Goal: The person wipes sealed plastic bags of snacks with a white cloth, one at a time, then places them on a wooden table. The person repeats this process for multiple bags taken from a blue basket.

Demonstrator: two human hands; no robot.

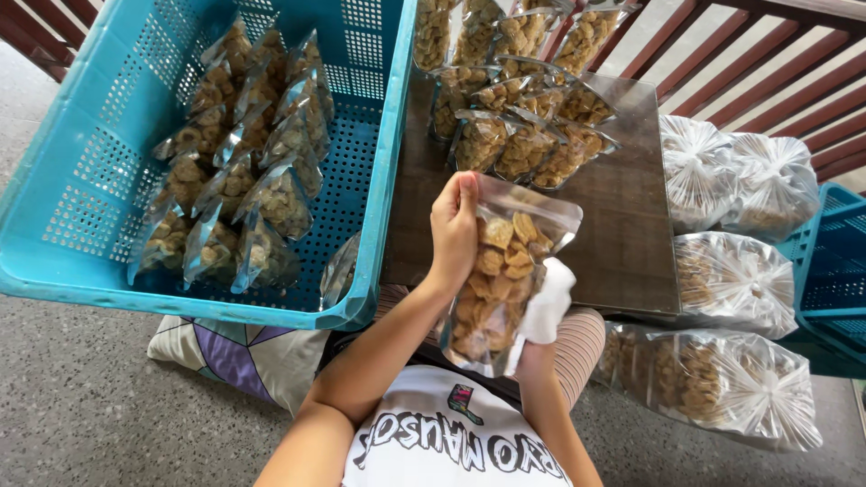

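My left hand [454,230] grips the top left edge of a clear pouch of golden-brown fried snacks [501,271], held up over my lap. My right hand [541,347] is under the pouch's lower end, mostly hidden by it, and holds a white cloth [550,302] against the pouch's right side. Just beyond the pouch lies a dark wooden board [622,216] with several filled pouches [528,135] stacked at its far end.
A large turquoise perforated crate [99,171] at left holds several filled pouches [244,171] standing in rows. Big tied clear bags of snacks [735,185] lie at right beside another turquoise crate [834,261]. A patterned cushion [230,352] sits under the crate's near edge. Red railing runs behind.
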